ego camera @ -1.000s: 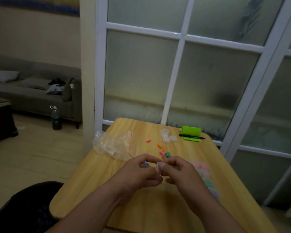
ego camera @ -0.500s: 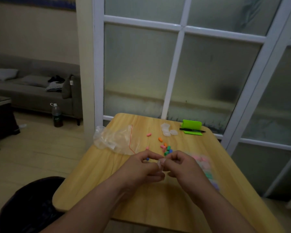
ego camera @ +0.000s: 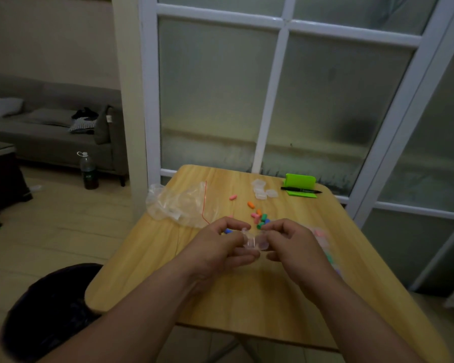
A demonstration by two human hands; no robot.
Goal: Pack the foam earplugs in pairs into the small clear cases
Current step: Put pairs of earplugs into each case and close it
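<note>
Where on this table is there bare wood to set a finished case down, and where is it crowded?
Bare: the near table strip between the forearms, and the far edge between plastic bag and empty cases. Crowded: loose earplugs just beyond the left hand and right hand, which pinch a clear case; green stand and pen far right.

We record these colours and patterns:
- the table [ego camera: 247, 297]: light honey wood with a straight grain
- the loose foam earplugs [ego camera: 261, 218]: pink, orange, green and blue mixed
- a lone pink earplug [ego camera: 232, 197], an orange earplug [ego camera: 251, 204] and a blue earplug [ego camera: 228, 231]
- the clear case [ego camera: 256, 242]: colourless and see-through
- the spare clear cases [ego camera: 262, 189]: milky white
- the plastic bag [ego camera: 178, 203]: transparent, with one thin red line
- the stand [ego camera: 300, 182]: bright green
- the pen [ego camera: 300, 190]: black
- the second bag [ego camera: 321, 233]: blurred pastel pink, green and purple
- the door frame [ego camera: 271, 100]: white, with frosted grey-green panes
- the sofa [ego camera: 50, 137]: grey
- the cushion [ego camera: 82, 124]: black-and-white check
- the bin [ego camera: 45, 310]: black
</note>
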